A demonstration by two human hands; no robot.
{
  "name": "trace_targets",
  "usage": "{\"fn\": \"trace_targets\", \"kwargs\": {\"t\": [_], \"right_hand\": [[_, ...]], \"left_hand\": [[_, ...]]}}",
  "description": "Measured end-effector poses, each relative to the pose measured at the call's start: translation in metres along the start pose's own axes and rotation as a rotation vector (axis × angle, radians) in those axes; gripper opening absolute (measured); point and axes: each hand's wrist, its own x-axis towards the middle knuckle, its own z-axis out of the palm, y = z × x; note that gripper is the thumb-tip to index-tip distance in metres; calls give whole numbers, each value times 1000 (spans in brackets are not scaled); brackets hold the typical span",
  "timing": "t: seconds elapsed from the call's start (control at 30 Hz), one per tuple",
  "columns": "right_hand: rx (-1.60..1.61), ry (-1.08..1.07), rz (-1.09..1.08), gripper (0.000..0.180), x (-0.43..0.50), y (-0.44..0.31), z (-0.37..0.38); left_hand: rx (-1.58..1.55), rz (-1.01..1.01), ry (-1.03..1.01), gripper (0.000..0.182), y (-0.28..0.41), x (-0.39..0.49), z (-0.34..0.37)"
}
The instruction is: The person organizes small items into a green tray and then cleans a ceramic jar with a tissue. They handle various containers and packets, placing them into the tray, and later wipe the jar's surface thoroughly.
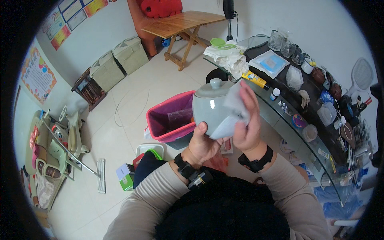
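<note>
A pale grey-green ceramic jar [207, 108] is held up before me, its knobbed lid [211, 89] on top. My left hand [199, 145] grips the jar from below, with the thumb against its side. In my right hand [249, 120] is a white cloth or tissue [232, 120], pressed on the jar's right side. The cloth bears a dark smudge. It covers part of the jar and the lid's right edge. Just behind and left of the jar stands a pink-rimmed bin [168, 135].
To the right runs a glass-topped table [270, 115] crowded with glass mugs [275, 40], a yellow tube [254, 79], a small bottle [274, 94] and crumpled white tissues [229, 58]. A wooden folding table [183, 21] stands farther back. A flat mop [101, 175] lies at left.
</note>
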Motion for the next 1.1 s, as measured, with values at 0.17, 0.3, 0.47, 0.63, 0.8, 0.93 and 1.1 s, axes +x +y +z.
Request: {"fn": "trace_targets", "kwargs": {"t": [0.17,0.3,0.47,0.63,0.8,0.93,1.1], "right_hand": [[555,149,668,55,-14,2,12],[784,79,900,50,-16,15,3],[1070,49,956,52,-14,18,-3],[773,239,684,56,-21,1,11],[501,123,583,58,-21,-7,14],[492,173,470,67,-13,-15,15],[-135,-99,-135,99,6,-18,-4]], "left_hand": [[184,-62,2,109,11,0,0],[197,-105,6,114,17,1,-10],[210,-128,-46,110,27,5,-9],[257,-104,170,104,21,15,3],[21,22,31,102,7,1,-2],[298,99,-21,99,10,-3,-8],[151,-5,27,104,18,-7,-3]]}}
